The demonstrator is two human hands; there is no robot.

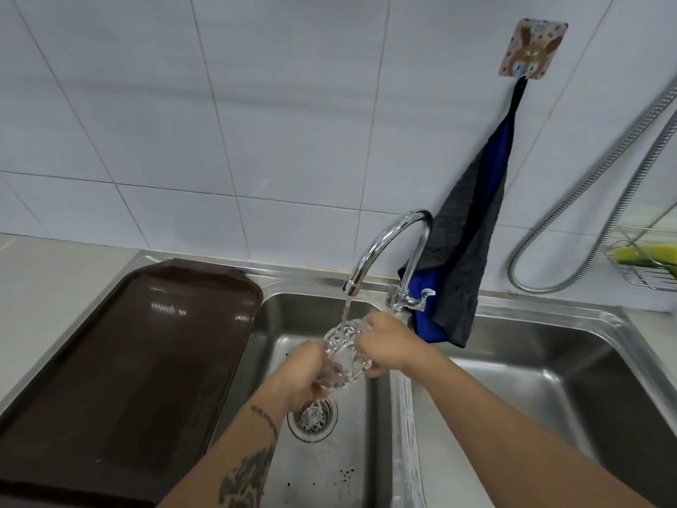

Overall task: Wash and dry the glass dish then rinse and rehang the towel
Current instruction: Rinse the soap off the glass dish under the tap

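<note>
Here, seen from a head-worn camera looking down, a person holds a patterned glass dish point(346, 348) with both bare hands over the left basin of a steel double sink point(513, 361). Water runs from a curved chrome tap point(388, 243) straight onto the dish. The left hand point(306, 375) is closed around the dish's lower left side, fingers wrapped beneath it. The right hand point(384, 342) grips the upper right edge, thumb and fingers pinched on the rim. The dish is tilted, above the drain point(311, 419), not touching the basin.

A dark grey and blue towel point(465, 251) hangs from a decorated wall hook point(533, 45) behind the tap, untouched. A brown tray point(128, 361) lies on the draining board to the left.

The step in hand appears to be the washing or rinsing of the dish. Next would likely come shutting off the tap, then reaching for the towel to dry; wet cut glass is slippery, so one hand should keep a firm hold throughout.
</note>
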